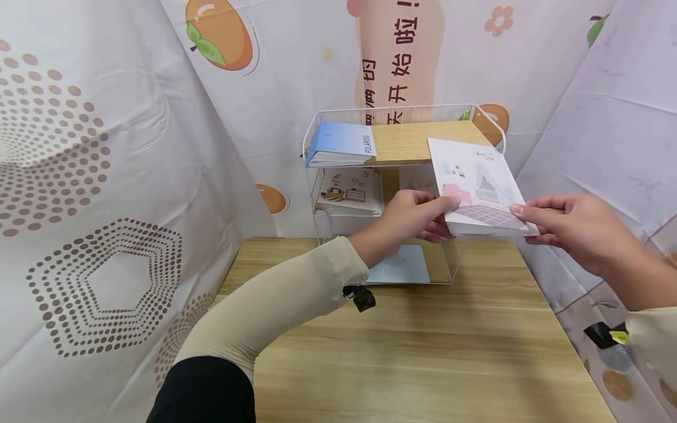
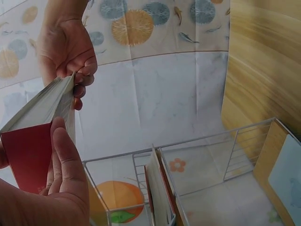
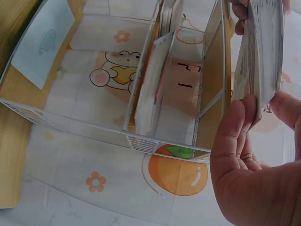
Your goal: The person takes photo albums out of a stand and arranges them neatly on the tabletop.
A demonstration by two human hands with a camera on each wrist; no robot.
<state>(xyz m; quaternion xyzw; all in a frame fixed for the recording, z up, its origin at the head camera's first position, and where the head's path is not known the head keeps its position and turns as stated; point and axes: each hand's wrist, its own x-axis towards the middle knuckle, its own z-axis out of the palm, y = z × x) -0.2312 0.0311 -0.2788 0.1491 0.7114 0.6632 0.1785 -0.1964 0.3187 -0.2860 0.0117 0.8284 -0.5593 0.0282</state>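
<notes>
Fingers point(image 1: 444, 202) of your left hand point(image 1: 409, 214) are curled round the near left corner of the white book point(image 1: 478, 185), thumb on the cover and the rest underneath, while your right hand point(image 1: 573, 226) pinches the near right corner the same way; both hands have hold of it and nothing else. You hold the book in the air, level or slightly tilted, just in front of the wire shelf point(image 1: 404, 111) and about level with its top board, apart from the wooden surface point(image 1: 423, 352) below. Your grip is only at the two near corners, so the far end hangs unsupported: judged from this, the pages could sag or fan open, or the far edge could catch on the shelf's front wire rim if you push it in low. A blue book point(image 1: 341, 144) already lies on the left of the top board, and sliding yours sideways could nudge it. More books point(image 1: 351, 191) lie on the middle level, and a pale sheet or thin book point(image 1: 402, 264) lies at the bottom; their titles are too small to read. Your hands hide part of the middle level, and the wrist views show the shelf only partly.
</notes>
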